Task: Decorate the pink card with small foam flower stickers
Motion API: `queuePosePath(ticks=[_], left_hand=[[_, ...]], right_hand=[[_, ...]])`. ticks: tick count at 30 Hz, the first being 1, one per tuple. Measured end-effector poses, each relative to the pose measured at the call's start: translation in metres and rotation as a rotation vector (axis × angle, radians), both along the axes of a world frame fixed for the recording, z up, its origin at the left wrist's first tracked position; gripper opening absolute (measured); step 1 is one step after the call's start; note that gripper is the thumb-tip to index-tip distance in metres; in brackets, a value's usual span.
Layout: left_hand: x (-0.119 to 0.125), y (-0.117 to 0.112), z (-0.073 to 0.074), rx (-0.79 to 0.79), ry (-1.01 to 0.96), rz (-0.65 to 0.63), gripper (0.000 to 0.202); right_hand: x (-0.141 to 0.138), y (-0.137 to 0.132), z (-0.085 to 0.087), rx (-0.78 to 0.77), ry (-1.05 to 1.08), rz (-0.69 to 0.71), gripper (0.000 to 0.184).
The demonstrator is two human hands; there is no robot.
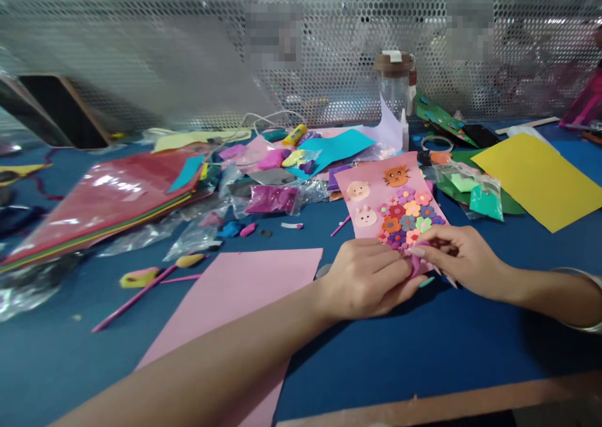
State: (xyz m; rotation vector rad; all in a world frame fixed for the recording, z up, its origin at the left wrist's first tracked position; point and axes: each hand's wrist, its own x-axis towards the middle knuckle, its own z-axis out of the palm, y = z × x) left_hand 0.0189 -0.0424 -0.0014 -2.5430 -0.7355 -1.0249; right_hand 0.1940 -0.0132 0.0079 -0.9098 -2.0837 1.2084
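A pink card [374, 177] carries an orange cat face [396, 175], two pale animal faces and a cluster of many-coloured clay flowers [412, 208]. My left hand [369, 279] is closed at the card's lower edge, its fingers bent around it. From the right, my right hand [463, 258] pinches a strip of magenta modelling clay [416, 264] over the card's bottom, just below the flowers. The fingertips of both hands nearly meet there, hiding part of the strip and the card's lower edge.
A plain pink sheet [244, 314] lies under my left forearm. Modelling sticks [134, 298], bagged clay [273, 199] and a stack of coloured sheets [113, 195] are to the left. A yellow sheet [540, 179] lies right. A lidded cup [394, 82] stands by the perforated metal screen [329, 32].
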Motion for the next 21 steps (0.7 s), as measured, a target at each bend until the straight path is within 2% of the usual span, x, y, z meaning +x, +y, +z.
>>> queuePosePath(ticks=[2, 5, 10, 18, 21], left_hand=[[0.0006, -0.0004, -0.0004, 0.045, 0.013, -0.004, 0.028], [0.0008, 0.0002, -0.0007, 0.084, 0.026, -0.008, 0.031], [-0.0006, 0.0012, -0.0005, 0.073, 0.007, 0.002, 0.033], [-0.0027, 0.0015, -0.0048, 0.045, -0.070, 0.038, 0.030], [-0.0022, 0.0019, -0.0046, 0.057, -0.082, 0.082, 0.034]], right_hand=[[-0.0004, -0.0010, -0.0001, 0.017, -0.011, 0.008, 0.018], [0.0000, -0.0034, 0.0015, -0.018, -0.012, 0.095, 0.017], [0.0006, -0.0048, 0.0050, -0.022, 0.015, 0.178, 0.019], [0.0011, -0.0052, 0.0040, 0.117, -0.056, 0.154, 0.020], [0.0017, -0.0060, 0.0039, 0.128, -0.030, 0.153, 0.014]])
